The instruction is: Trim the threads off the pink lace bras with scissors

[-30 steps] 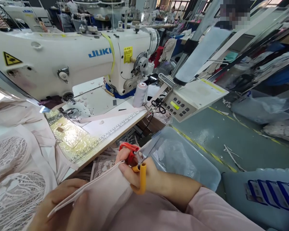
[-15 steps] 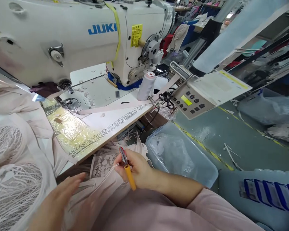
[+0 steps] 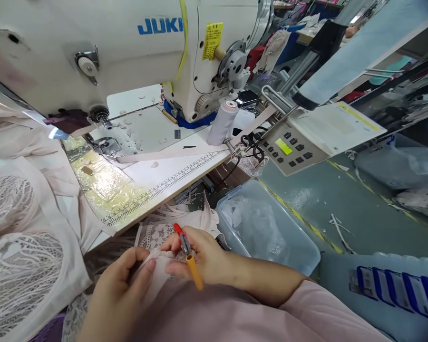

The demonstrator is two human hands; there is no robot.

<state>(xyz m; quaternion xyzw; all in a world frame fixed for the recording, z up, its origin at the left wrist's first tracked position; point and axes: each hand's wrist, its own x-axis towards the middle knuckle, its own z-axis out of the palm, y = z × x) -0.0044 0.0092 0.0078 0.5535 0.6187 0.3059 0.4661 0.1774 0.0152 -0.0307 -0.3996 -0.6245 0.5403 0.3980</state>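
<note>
My right hand [image 3: 203,256] grips small thread snips [image 3: 186,254] with a red tip and an orange handle, and its fingertips also pinch pale pink fabric [image 3: 157,275] lying over my lap. My left hand [image 3: 119,294] is closed on the same fabric edge, thumb and fingers pinching it just left of the right hand. Both hands sit below the front edge of the sewing table [image 3: 164,183], in front of the white JUKI sewing machine [image 3: 128,52]. Lace trim [image 3: 153,235] lies under the hands.
A pink thread cone [image 3: 223,123] and black scissors [image 3: 251,145] stand near the table's right end, beside a control panel [image 3: 292,149]. Pink lace garments [image 3: 24,228] pile at the left. A clear plastic bin [image 3: 267,228] sits on the floor to the right.
My left hand has come in from an open reach and closed on the fabric edge beside the right hand. The snips stay in my right hand; the view has tilted down slightly.
</note>
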